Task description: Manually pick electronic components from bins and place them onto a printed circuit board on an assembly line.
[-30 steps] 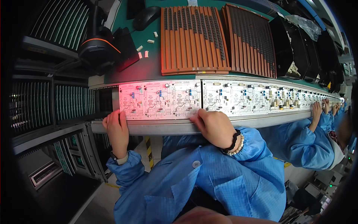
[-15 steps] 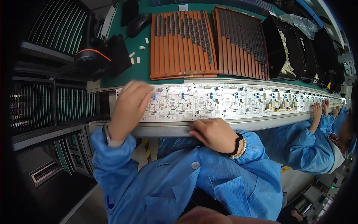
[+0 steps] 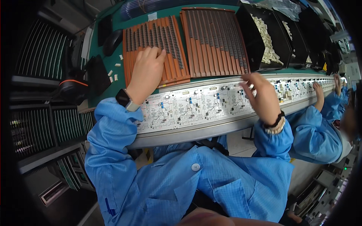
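A metal rail lies nearest, carrying white circuit boards; behind it the green desk holds two brown trays of black parts, and black bins with white pieces. Racks line the left; a co-worker in blue is at the right. The right hand, fingers bent, hangs over the boards. Beyond them, the left hand covers part of the left tray. I cannot tell whether either grip holds anything.
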`<state>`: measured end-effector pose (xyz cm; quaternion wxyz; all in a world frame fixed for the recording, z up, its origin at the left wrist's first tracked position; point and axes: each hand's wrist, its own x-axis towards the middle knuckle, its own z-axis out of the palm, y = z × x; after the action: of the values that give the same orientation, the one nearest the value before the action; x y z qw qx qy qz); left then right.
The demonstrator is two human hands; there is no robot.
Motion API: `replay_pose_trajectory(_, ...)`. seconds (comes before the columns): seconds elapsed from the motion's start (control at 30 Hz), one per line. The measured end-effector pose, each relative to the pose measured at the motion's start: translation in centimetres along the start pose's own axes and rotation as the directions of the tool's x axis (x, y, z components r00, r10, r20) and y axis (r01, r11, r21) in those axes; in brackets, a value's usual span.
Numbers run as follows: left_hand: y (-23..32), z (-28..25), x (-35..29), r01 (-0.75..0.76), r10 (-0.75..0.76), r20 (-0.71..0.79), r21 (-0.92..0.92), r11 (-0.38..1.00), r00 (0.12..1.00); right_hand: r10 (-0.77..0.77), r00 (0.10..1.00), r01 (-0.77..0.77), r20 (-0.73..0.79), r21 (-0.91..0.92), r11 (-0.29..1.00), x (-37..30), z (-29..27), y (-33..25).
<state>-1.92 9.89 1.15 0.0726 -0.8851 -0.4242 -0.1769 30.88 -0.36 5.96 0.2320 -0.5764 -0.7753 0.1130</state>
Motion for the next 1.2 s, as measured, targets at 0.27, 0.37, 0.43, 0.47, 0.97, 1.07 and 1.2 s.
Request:
replay_pose_trajectory(0.27,0.0,-0.6,0.3,0.117,-0.120,0.010,-0.304,0.945,0.993,0.066,0.988,-0.088,-0.136,-0.158,0.984,0.0,1.9,3.8)
replay_pose_trajectory(0.37,-0.1,-0.5,0.4,0.165,-0.175,0.012,-0.411,0.897,0.984,0.041,0.986,-0.069,-0.161,-0.175,0.982,0.0,2.2,4.0)
replay_pose_trajectory(0.43,0.1,-0.8,0.3,0.207,-0.193,0.074,-0.404,0.891,0.978,0.013,0.986,-0.045,-0.168,-0.191,0.981,0.0,2.4,4.3)
replay_pose_trajectory(0.47,0.2,-0.8,0.2,0.211,-0.197,0.076,-0.404,0.890,0.977,-0.017,0.984,-0.020,-0.175,-0.207,0.978,0.0,2.4,4.4)
replay_pose_trajectory(0.97,4.8,-4.9,-9.1,0.096,0.001,0.228,-0.412,0.906,0.974,-0.044,0.999,0.043,0.012,0.089,0.995,-1.0,2.8,-1.5)
replay_pose_trajectory(1.07,5.5,-3.0,-11.2,0.100,-0.014,0.202,-0.420,0.902,0.979,-0.085,0.992,0.062,0.097,0.219,0.974,-1.0,4.4,-3.6)
replay_pose_trajectory(1.2,5.3,-2.9,-11.5,0.133,-0.044,0.207,-0.439,0.889,0.977,-0.154,0.976,0.119,0.152,0.214,0.969,-0.8,5.6,-5.2)
